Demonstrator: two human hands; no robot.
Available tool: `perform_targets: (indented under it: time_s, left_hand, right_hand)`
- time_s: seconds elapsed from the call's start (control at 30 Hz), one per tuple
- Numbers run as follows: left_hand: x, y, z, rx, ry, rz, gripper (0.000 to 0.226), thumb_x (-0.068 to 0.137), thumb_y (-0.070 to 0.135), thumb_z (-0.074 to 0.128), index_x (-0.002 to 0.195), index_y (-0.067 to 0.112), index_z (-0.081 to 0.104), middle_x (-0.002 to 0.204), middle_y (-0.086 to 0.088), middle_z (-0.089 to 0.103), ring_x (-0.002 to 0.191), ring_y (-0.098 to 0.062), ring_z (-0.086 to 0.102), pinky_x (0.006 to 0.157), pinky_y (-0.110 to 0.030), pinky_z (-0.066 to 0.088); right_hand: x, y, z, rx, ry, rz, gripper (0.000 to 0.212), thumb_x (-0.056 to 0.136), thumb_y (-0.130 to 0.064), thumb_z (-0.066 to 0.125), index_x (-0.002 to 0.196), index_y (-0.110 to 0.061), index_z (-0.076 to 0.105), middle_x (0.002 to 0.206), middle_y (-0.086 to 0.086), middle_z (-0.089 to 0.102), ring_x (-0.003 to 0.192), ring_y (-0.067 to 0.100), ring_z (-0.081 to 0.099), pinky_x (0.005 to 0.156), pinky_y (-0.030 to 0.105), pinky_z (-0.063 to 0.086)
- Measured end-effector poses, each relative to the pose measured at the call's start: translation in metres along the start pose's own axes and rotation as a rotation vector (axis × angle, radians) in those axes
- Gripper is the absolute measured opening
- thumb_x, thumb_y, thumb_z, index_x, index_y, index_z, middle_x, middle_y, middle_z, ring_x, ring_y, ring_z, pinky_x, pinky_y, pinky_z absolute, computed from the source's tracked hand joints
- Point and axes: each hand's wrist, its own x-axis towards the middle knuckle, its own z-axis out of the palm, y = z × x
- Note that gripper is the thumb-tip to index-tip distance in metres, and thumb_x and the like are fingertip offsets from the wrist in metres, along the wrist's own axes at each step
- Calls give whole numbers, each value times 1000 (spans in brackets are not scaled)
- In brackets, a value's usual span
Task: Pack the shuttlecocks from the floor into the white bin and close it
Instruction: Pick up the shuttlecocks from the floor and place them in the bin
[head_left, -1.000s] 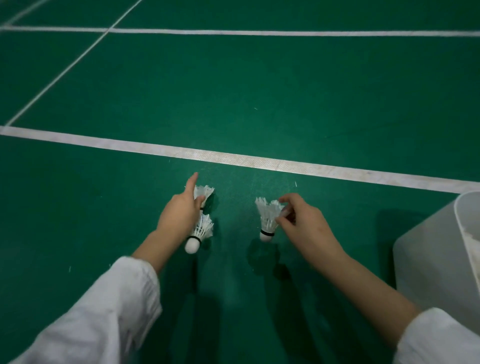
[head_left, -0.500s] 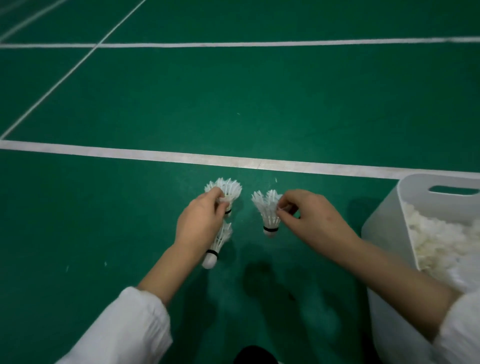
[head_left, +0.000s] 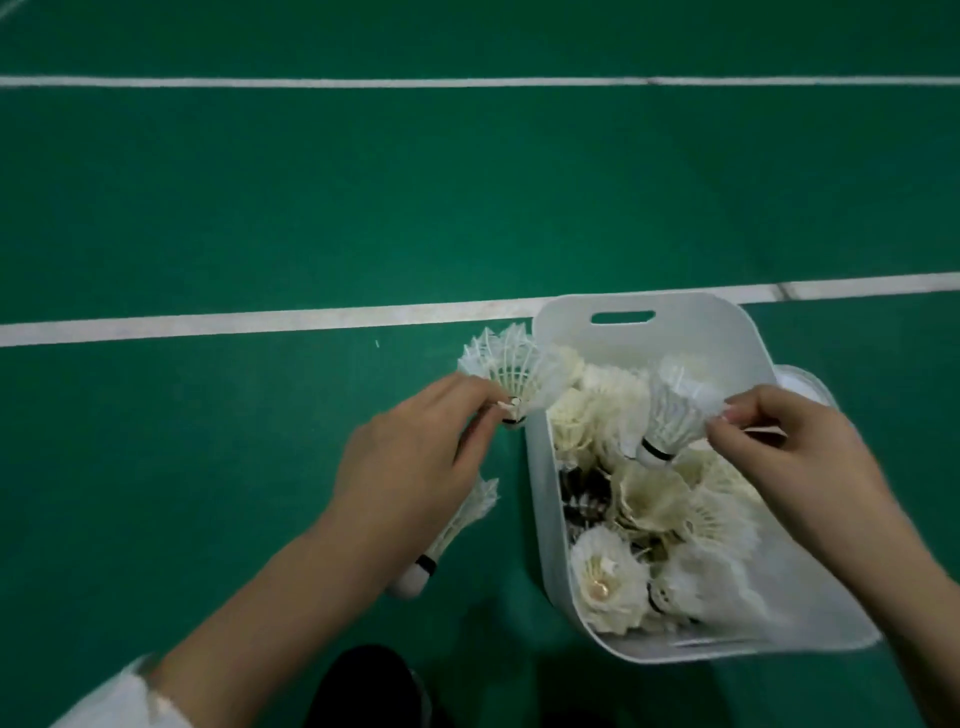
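Bin (head_left: 550, 519): white, open-topped, on the green floor (head_left: 467, 197), right of centre. Handle slot (head_left: 622, 316) in the far wall. A heap (head_left: 649, 499) of cream and white shuttlecocks fills it, feathers pointing every way, with a few dark ones low on the left side.

Right hand (head_left: 795, 462): over the bin. Thumb and fingers pinch shuttlecock A (head_left: 670, 415) by its feather rim. The cork, with a black band, hangs down just above the heap. Cannot tell if it touches.

Left hand (head_left: 410, 467): just outside the bin's left wall, grasping two. Fingertips pinch shuttlecock B (head_left: 511, 364) near the cork, its skirt fanned up and away, next to the bin's left rim. Shuttlecock C (head_left: 454, 527) is tucked under the palm, its black-banded cork pointing down toward the wearer.

Surroundings: a white line (head_left: 208, 322) crosses the floor behind the bin, with a second line (head_left: 311, 82) farther off. A white rounded object (head_left: 802, 382) lies beyond the bin's right wall, mostly hidden by the right hand, so I can't identify it. White sleeve (head_left: 114, 696) at bottom left. Dark shape (head_left: 363, 686) at the bottom edge, unclear.
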Motion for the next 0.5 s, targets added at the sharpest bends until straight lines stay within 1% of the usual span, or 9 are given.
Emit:
perform_targets:
  time_s: [0.03, 0.07, 0.1, 0.17, 0.23, 0.3, 0.37, 0.43, 0.5]
  left_hand:
    - [-1, 6, 4, 0, -26, 17, 25, 92, 44, 35, 101, 36, 56, 100, 21, 62, 81, -4, 60, 64, -32, 52]
    - [-2, 10, 9, -6, -46, 33, 28, 92, 46, 33, 103, 36, 56, 101, 22, 62, 81, -4, 60, 64, -31, 52]
    - [-3, 15, 13, -13, -62, 48, 31, 91, 47, 31, 104, 36, 57, 102, 22, 62, 81, -3, 60, 64, -30, 52]
    - [-5, 21, 20, -22, -85, 61, 36, 90, 48, 29, 104, 34, 59, 102, 22, 63, 79, -2, 60, 63, -29, 53]
    - [-4, 26, 27, -28, -105, 59, 35, 89, 49, 31, 104, 35, 60, 101, 22, 64, 68, 4, 56, 61, -28, 52]
    - [-3, 30, 32, -24, -131, 58, 31, 89, 50, 34, 104, 38, 59, 99, 25, 63, 61, 8, 51, 57, -25, 49]
    - [-3, 32, 36, -7, -145, 52, 26, 90, 50, 40, 103, 38, 60, 97, 27, 62, 59, 10, 50, 55, -20, 45]
    - [-2, 32, 38, 4, -134, 40, 21, 92, 45, 46, 102, 35, 62, 93, 26, 62, 58, 11, 49, 53, -14, 37]
    - [1, 32, 39, -1, -115, 10, 21, 90, 40, 48, 100, 32, 64, 87, 24, 60, 64, 16, 49, 53, -13, 32]
  right_hand:
    - [-2, 10, -5, 3, 22, 21, 13, 84, -18, 63, 71, -16, 59, 79, -8, 65, 77, 19, 65, 56, 22, 40]
    - [-4, 19, -10, 5, 45, 34, 12, 84, -17, 63, 73, -16, 60, 82, -11, 64, 76, 8, 64, 54, 19, 42]
    - [-7, 28, -15, 11, 64, 39, 11, 84, -17, 63, 73, -16, 60, 83, -14, 64, 72, -5, 61, 54, 13, 41]
    - [-11, 43, -20, 55, 82, 31, 13, 83, -16, 64, 71, -19, 60, 84, -15, 64, 68, -16, 58, 54, 0, 39]
    - [-16, 55, -20, 113, 60, 4, 17, 83, -15, 65, 68, -23, 59, 82, -11, 66, 77, -11, 60, 61, -3, 40]
    - [-20, 65, -13, 112, -2, -50, 18, 82, -14, 66, 68, -24, 60, 84, -8, 66, 84, 0, 62, 70, 1, 44]
    - [-23, 70, -7, 59, -52, -118, 15, 82, -12, 66, 69, -20, 63, 85, -9, 65, 86, 3, 62, 76, 8, 46]
    - [-23, 71, -4, 57, -54, -165, 14, 82, -10, 65, 69, -14, 65, 86, -11, 65, 88, 2, 60, 77, 8, 45]
    - [-20, 73, -1, 37, -49, -190, 12, 82, -12, 65, 71, -14, 66, 89, -13, 64, 90, 0, 58, 78, 6, 43]
